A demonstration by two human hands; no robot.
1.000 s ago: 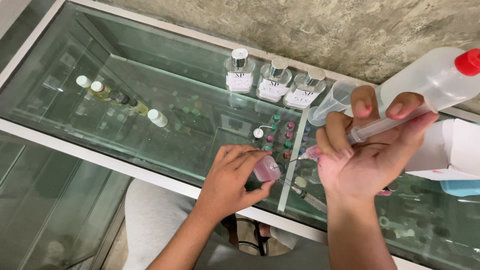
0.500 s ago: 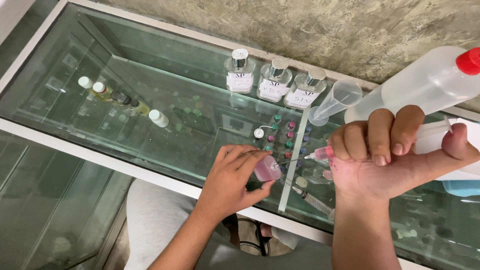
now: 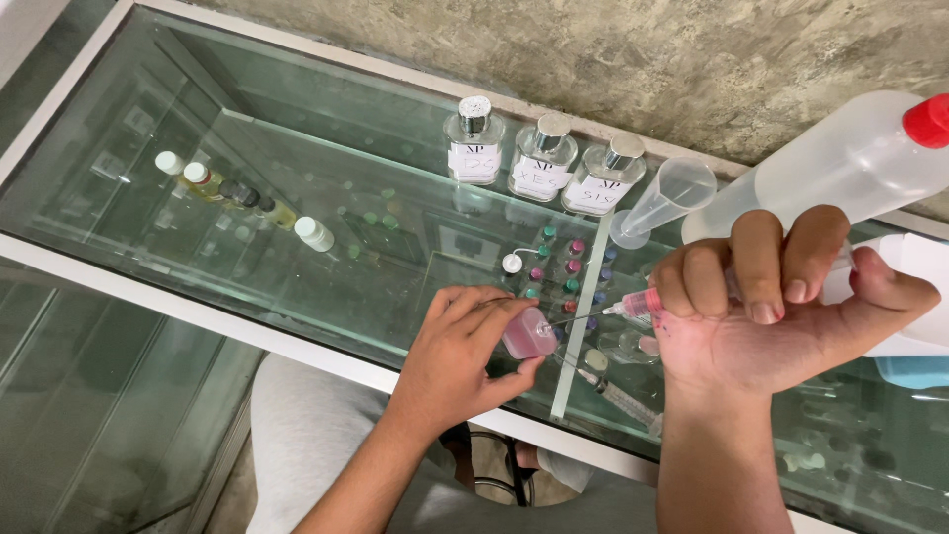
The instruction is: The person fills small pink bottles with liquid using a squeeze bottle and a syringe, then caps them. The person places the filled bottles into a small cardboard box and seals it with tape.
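My left hand (image 3: 465, 346) grips a small pink-filled vial (image 3: 528, 334) on the glass-topped table (image 3: 198, 247). My right hand (image 3: 781, 307) is closed around a pink syringe (image 3: 633, 305), needle at the vial mouth. Rough grey concrete wall (image 3: 593, 49) at far side.

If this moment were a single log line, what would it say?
left hand: holds small pink vial on glass counter | right hand: grips syringe, needle at vial mouth | spare syringe beside

Syringe (image 3: 647, 302) needle in pink vial (image 3: 529, 334)
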